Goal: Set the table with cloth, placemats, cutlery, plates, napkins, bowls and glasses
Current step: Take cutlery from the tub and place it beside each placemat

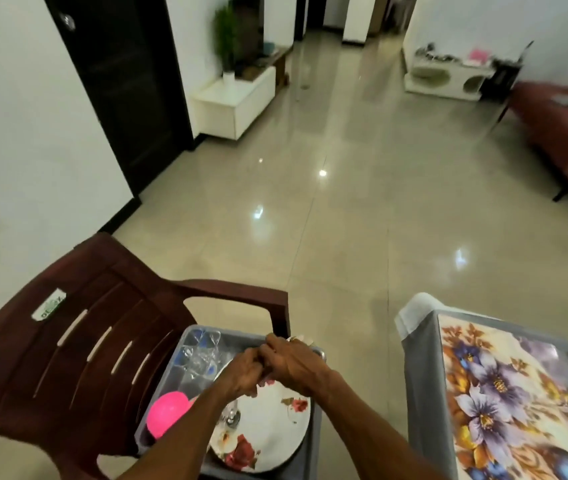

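Both hands, left hand (244,372) and right hand (293,365), are curled together over the grey tub (315,403) on the chair (78,327); what the grip pinches cannot be told. Floral plates (268,431), glasses (203,355) and a pink bowl (166,412) are kept in the tub, probably for carrying, just beside the table (424,393), where cloth and floral placemat (504,393) are already laid.

head view, angled down, close over tub (158,407) on chair (78,341).
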